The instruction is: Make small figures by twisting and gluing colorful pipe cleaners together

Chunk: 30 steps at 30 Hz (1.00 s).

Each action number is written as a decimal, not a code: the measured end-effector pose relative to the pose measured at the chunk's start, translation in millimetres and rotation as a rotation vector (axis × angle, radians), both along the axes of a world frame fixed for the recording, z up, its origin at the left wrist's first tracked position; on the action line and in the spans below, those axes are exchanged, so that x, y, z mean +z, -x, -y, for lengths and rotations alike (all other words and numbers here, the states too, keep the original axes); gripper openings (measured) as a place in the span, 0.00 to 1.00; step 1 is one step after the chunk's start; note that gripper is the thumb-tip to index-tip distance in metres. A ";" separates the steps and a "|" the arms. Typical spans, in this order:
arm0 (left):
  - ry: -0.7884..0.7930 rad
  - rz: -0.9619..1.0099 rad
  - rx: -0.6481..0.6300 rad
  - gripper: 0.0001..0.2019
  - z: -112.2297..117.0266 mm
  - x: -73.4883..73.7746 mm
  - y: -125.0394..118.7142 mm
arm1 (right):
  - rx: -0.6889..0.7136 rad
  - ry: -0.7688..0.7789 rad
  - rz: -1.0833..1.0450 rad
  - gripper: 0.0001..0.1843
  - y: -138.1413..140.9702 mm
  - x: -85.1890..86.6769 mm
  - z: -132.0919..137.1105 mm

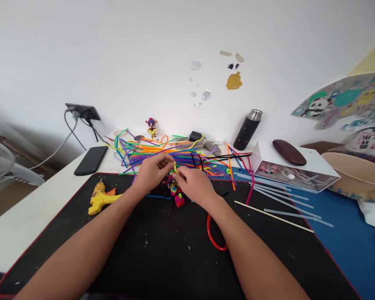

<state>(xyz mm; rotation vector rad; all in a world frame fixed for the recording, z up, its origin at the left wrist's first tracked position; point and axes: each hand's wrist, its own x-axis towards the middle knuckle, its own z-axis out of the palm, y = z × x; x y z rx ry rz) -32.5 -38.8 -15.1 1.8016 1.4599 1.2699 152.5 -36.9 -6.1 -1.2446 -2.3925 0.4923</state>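
Observation:
Over the black mat (162, 258), my left hand (153, 171) and my right hand (197, 183) meet, both closed. A short yellow pipe cleaner (175, 167) is pinched between their fingertips. Just beneath them lies a small pink figure (178, 200) with blue and yellow details, its upper part hidden by my fingers. Behind my hands spreads a pile of pipe cleaners (134, 158) in purple, orange, green and other colours. Left of my left forearm, a yellow glue gun (103, 199) rests on the mat. A red loop (210, 233) is partly covered by my right forearm.
A black phone (91, 161) lies at left. Against the wall stand a small doll figure (151, 127) and a black flask (248, 130). Rightward are clear glue sticks (287, 198), a wooden stick (275, 216), a white box (265, 156) carrying a maroon case (289, 152), and a beige bin (356, 166).

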 end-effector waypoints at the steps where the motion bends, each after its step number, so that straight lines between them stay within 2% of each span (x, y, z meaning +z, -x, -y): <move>1: -0.015 -0.058 0.000 0.09 0.6 0.4 -0.3 | -0.001 -0.009 0.026 0.15 -0.2 0.4 0.0; 4: -0.039 -0.154 -0.024 0.07 1.4 1.7 -0.1 | 0.008 -0.038 0.072 0.15 -1.8 0.6 -1.3; 7: -0.011 -0.144 -0.084 0.07 1.0 1.9 2.4 | 0.030 -0.069 0.068 0.15 -5.7 1.4 -3.6; 16: 0.277 0.191 -0.327 0.14 1.7 3.9 5.3 | 0.028 -0.072 -0.150 0.12 -21.4 11.1 -10.8; 20: 0.376 0.324 -0.378 0.16 1.9 2.5 4.4 | 0.023 0.019 -0.289 0.13 -23.2 13.7 -11.7; 24: 0.425 0.474 -0.409 0.15 3.7 0.4 2.4 | 0.032 0.193 -0.454 0.16 -24.4 14.4 -13.2; 30: 0.425 0.616 -0.388 0.17 9.2 10.2 -6.1 | 0.074 0.421 -0.690 0.17 -18.3 6.0 -15.1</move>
